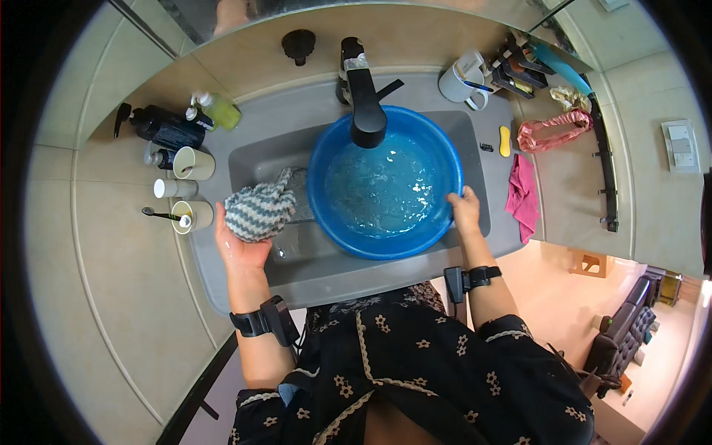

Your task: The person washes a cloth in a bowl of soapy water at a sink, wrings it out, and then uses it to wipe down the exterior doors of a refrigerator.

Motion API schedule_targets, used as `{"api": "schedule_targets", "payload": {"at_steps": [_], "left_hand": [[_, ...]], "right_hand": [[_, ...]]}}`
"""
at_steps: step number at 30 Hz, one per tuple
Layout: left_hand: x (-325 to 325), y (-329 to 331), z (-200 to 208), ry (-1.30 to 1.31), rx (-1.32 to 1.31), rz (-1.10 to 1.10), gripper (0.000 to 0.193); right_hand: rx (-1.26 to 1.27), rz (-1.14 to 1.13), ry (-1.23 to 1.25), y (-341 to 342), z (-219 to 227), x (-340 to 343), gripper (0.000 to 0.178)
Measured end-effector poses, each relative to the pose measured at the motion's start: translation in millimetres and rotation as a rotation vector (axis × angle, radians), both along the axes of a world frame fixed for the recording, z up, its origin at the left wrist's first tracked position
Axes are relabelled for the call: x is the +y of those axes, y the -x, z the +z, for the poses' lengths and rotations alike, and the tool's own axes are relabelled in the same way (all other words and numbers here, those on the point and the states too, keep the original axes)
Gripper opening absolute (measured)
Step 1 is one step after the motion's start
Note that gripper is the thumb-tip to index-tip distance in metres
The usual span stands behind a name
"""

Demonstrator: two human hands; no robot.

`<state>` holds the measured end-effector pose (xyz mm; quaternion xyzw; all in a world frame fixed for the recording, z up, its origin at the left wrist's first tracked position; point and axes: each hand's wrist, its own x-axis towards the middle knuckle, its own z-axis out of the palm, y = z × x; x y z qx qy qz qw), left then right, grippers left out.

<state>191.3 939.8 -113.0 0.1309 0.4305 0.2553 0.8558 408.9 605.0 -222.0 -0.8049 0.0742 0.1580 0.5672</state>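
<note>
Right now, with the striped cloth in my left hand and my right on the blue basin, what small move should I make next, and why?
Probably lower the striped cloth into the blue basin: your left hand has it just beside the basin, which holds water, while your right hand grips the basin.

We take this for the washroom of a home. A grey washbasin [356,283] with a black tap [367,104] fills the middle of the frame, and along the upper edge we see a mirror [274,9]. At the left, a toothbrush [162,214] leans in a cream cup [200,216], near a black pump bottle [167,127] and against a tiled wall [111,252]. At the lower right, we look into an adjoining room with a dark tufted sofa [624,326], which tells us people live here.
</note>
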Motion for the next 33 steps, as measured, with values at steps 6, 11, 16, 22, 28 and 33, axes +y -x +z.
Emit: {"api": "schedule_targets", "payload": {"at_steps": [6,11,16,22,28,33], "left_hand": [[10,22,-13,0.025,-0.025,-0.021,0.047],[15,30,-18,0.052,-0.004,0.003,0.045],[18,30,-23,0.078,-0.045,-0.015,0.043],[12,19,-22,0.089,-0.034,-0.037,0.041],[4,6,-14,0.089,-0.002,-0.078,0.040],[6,6,-18,0.082,-0.036,-0.108,0.041]], "right_hand": [[-0.229,-0.044,-0.055,-4,71,9,0.008],[-0.369,0.016,0.150,13,109,14,0.005],[-0.930,0.129,0.672,28,139,11,0.012],[-1.078,0.097,0.751,45,160,-12,0.012],[-1.174,0.023,0.802,52,164,-32,0.012],[-1.267,0.132,0.835,56,174,-22,0.012]]}}
